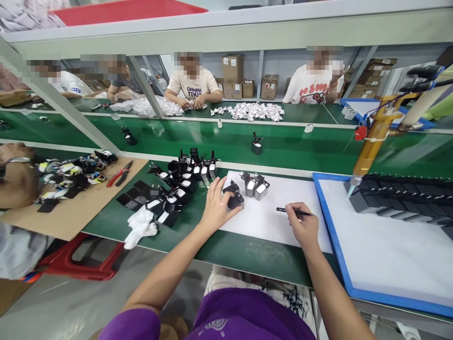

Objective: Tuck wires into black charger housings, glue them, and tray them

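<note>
My left hand (218, 204) is closed around a small black power adapter housing (235, 202) at the left side of a white sheet (272, 222). Black tweezers (295, 211) are gripped in my right hand (303, 224), their tips pointing left toward the housing but apart from it. Just behind, two grey-black housings (255, 186) with white insides and loose wires stand together on the sheet. Left of my left hand lies a cluster of similar black housings (184, 182). A white glove (141, 225) rests near the flat black pieces (136, 194).
At right, a blue-rimmed tray (329, 226) holds rows of black housings (399, 198) under a yellow dispenser nozzle (364, 160). A green conveyor (198, 134) carries parts behind the sheet. A co-worker's arm (17, 179), a pile of wired parts and red pliers (119, 174) are at left.
</note>
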`<state>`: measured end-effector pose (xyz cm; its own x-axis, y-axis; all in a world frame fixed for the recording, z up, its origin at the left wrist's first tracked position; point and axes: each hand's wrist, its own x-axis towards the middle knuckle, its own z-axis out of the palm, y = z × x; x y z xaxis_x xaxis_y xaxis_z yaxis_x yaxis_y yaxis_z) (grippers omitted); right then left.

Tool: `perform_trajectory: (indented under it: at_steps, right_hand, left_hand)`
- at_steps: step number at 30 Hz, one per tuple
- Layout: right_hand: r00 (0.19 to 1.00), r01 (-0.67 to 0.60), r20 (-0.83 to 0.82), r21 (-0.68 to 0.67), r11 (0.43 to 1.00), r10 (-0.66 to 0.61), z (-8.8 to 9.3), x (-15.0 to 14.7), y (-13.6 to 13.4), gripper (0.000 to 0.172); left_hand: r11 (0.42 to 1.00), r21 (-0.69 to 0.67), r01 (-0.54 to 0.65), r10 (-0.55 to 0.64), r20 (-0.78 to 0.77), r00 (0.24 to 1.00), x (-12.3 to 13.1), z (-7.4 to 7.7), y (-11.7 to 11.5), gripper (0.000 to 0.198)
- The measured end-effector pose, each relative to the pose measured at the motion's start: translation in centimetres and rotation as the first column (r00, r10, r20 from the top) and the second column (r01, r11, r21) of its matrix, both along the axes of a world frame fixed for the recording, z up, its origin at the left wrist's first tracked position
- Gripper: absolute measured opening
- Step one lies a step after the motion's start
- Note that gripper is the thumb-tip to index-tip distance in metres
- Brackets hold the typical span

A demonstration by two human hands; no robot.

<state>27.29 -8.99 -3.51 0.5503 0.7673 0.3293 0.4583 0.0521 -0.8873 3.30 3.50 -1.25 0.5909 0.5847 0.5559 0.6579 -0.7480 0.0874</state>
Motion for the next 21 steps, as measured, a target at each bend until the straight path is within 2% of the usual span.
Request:
perform_trajectory:
  at_steps: [6,11,16,21]
  right_hand:
    - [1.0,-0.003,0.014,0.003,1.0,0.003,-0.2,0.0,0.2,0.027]
    - [1.0,-0.013,0.009,-0.007,1.0,0.013,-0.2,-0.1,0.3,0.028]
    - [1.0,-0.017,0.025,0.004,1.0,0.017,-0.2,0.0,0.3,0.029]
    - [0.999,-0.009,0.032,0.008,1.0,0.009,0.0,0.1,0.4,0.03]
  left_hand:
    - [0.999,0.033,-0.02,0.02,-0.001,1.0,0.3,-0.4,1.1,0.029]
    - [0.994,0.099,-0.053,0.049,0.045,0.998,1.0,0.2,0.2,0.041]
    - [0.981,0.194,0.008,-0.005,-0.016,1.0,4.7,2.1,-1.0,0.039]
    - [0.997,0.071,0.037,-0.025,-0.158,0.987,9.0,2.3,-0.8,0.03]
